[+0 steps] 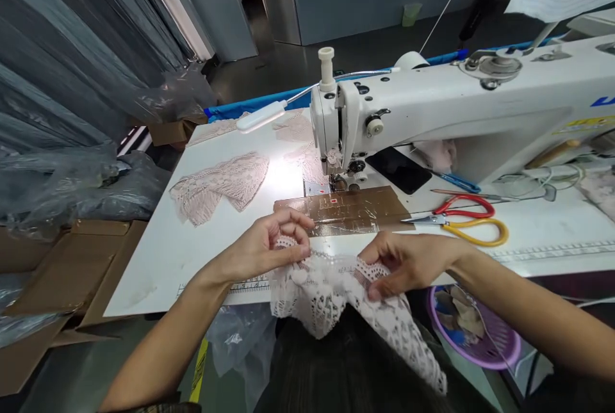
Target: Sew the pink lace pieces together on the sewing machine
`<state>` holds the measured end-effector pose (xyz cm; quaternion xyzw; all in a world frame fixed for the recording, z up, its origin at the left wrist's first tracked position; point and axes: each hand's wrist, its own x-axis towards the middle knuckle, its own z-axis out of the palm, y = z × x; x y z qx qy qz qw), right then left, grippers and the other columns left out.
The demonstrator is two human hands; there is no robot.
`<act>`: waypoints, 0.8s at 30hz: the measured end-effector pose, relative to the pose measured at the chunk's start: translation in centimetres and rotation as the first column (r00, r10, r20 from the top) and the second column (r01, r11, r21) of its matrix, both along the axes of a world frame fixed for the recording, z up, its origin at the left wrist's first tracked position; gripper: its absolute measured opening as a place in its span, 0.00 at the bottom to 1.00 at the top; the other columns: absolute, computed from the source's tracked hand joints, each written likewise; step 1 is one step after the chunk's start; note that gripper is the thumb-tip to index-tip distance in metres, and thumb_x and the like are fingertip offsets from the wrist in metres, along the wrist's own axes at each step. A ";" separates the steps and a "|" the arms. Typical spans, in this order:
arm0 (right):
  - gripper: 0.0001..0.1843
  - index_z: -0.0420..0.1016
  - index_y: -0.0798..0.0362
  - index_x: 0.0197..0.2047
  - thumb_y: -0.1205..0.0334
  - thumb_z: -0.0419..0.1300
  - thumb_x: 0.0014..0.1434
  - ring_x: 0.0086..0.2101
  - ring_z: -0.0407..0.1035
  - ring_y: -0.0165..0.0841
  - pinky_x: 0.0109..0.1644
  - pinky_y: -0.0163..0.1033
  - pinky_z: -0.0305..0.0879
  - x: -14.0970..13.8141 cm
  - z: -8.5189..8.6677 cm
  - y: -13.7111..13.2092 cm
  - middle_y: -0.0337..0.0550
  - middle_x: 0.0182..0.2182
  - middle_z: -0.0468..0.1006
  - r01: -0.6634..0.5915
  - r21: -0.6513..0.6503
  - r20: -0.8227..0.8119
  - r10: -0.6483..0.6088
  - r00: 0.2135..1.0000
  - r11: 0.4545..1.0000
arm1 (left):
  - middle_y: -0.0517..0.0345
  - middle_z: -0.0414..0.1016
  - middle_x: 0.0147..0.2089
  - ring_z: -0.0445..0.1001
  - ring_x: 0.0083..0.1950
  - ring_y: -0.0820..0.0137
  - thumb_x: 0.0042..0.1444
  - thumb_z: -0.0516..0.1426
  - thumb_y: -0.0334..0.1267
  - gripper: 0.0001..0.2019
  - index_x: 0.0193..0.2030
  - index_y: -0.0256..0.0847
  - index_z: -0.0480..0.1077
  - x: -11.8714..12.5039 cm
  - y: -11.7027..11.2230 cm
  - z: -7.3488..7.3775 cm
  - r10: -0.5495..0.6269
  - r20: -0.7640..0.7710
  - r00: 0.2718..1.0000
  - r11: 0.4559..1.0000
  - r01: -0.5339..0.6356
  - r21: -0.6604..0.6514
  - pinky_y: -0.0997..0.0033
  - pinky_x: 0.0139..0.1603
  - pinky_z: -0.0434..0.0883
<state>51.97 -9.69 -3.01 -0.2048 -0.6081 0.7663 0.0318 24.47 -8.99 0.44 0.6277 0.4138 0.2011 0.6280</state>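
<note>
The lace (327,291) is in front of the sewing machine (432,105), at the near edge of the table (158,253). Most of it hangs down over this edge toward the person. The left hand (269,248) has its fingers pinched together on the upper border of the lace, in front of the needle end of the machine. The right hand (406,262) is closed on the same border, further toward the machine's arm side. I judge the lace to be very light, soft and limp. It bunches easily, and its open holes could catch or tear. It is best held at the denser border, with both hands and without hard pulling. Scissors (461,218) lie just before the machine.
</note>
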 end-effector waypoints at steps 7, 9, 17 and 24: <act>0.19 0.79 0.55 0.38 0.45 0.61 0.59 0.25 0.65 0.27 0.29 0.34 0.58 2.2 -0.4 5.8 0.40 0.26 0.75 0.315 0.544 0.307 -0.534 0.788 0.778 | 0.55 0.79 0.37 0.79 0.39 0.65 0.59 0.61 0.45 0.16 0.49 0.40 0.68 0.2 4.6 -3.8 0.246 -0.309 0.919 0.886 -0.084 0.456 0.67 0.37 0.74; 0.16 0.78 0.52 0.33 0.47 0.63 0.57 0.26 0.67 0.32 0.29 0.36 0.56 1.7 -0.9 7.1 0.42 0.24 0.75 0.253 0.786 0.350 -0.744 0.570 0.564 | 0.56 0.79 0.37 0.79 0.38 0.66 0.60 0.60 0.43 0.13 0.48 0.40 0.68 0.5 5.5 -5.0 0.312 -0.378 0.872 0.810 -0.036 0.585 0.67 0.38 0.74; 0.15 0.76 0.53 0.30 0.48 0.65 0.54 0.26 0.65 0.32 0.29 0.37 0.54 1.5 -2.8 7.7 0.38 0.22 0.72 0.401 0.825 0.158 -0.844 0.513 0.398 | 0.56 0.77 0.36 0.75 0.31 0.72 0.61 0.61 0.41 0.13 0.48 0.37 0.68 0.0 6.5 -6.9 0.436 -0.364 0.823 0.609 0.029 0.793 0.72 0.30 0.70; 0.20 0.74 0.54 0.32 0.49 0.72 0.46 0.20 0.64 0.24 0.19 0.30 0.55 -1.5 -2.2 6.1 0.34 0.23 0.73 0.785 0.078 0.053 -0.788 0.613 0.615 | 0.53 0.75 0.33 0.74 0.29 0.72 0.63 0.54 0.57 0.23 0.43 0.34 0.71 0.9 5.3 -5.7 0.302 -0.078 0.950 0.856 -0.235 0.461 0.73 0.27 0.71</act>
